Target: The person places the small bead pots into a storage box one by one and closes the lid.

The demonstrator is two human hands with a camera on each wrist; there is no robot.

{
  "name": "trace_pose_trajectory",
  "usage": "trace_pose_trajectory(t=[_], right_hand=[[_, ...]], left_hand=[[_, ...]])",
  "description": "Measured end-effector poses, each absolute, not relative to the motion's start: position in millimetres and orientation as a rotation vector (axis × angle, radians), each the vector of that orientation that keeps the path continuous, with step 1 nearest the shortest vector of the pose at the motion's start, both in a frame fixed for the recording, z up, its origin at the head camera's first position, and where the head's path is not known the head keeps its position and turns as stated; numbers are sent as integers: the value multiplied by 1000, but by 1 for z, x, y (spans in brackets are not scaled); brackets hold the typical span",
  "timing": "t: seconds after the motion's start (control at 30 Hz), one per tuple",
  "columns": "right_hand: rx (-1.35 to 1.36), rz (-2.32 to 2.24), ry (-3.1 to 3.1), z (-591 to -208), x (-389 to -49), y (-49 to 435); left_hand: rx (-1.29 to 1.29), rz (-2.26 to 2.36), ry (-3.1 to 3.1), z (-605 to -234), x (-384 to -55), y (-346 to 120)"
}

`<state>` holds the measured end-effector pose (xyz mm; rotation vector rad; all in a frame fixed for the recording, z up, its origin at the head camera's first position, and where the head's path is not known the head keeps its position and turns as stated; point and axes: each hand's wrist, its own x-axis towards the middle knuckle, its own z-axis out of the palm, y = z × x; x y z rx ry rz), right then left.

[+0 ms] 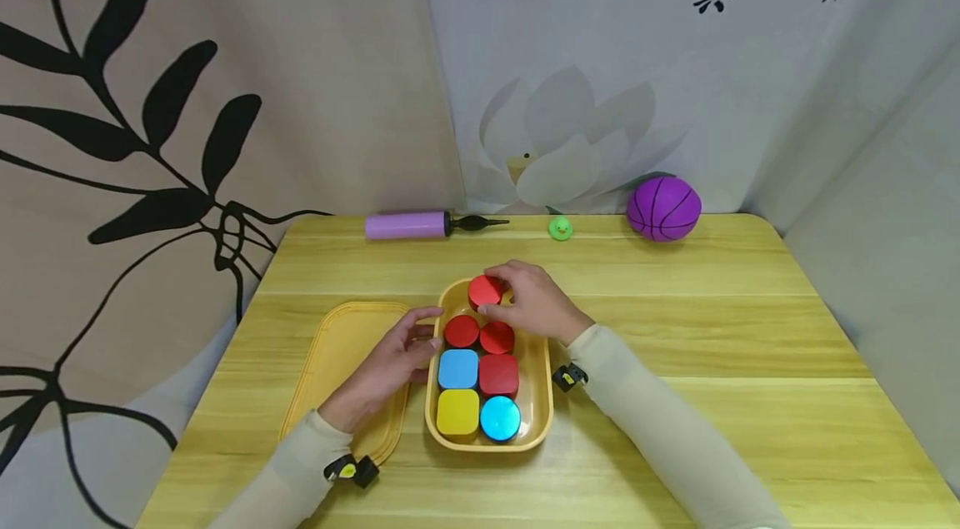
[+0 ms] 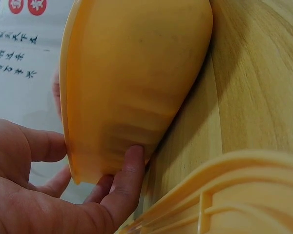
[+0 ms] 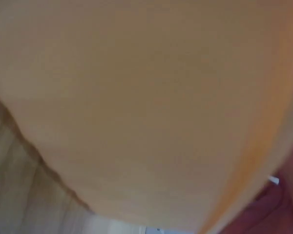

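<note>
A yellow tray-like box holds several coloured blocks in two columns. At its far end my right hand pinches a red round block between thumb and fingers. Two more red round blocks sit just nearer, then a blue square block beside a red square block. Nearest me are a yellow square block and a blue round block. My left hand rests against the box's left side, fingers on its outer wall and at the rim. The right wrist view is mostly blurred box wall.
A flat yellow lid lies left of the box, partly under my left hand. Along the table's back edge are a purple hand pump, a small green duck and a purple ball. A printed curtain hangs behind.
</note>
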<state>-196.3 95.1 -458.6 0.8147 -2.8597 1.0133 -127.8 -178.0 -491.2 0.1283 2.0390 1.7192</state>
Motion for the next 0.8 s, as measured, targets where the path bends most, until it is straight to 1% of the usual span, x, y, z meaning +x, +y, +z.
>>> trace_pose_trajectory(t=[0.37, 0.8], right_hand=[[715, 753, -2983, -467, -188, 79], [870, 693, -2977, -469, -190, 79]], left_hand=[[142, 1722, 2043, -493, -129, -179], [137, 1733, 2035, -492, -128, -178]])
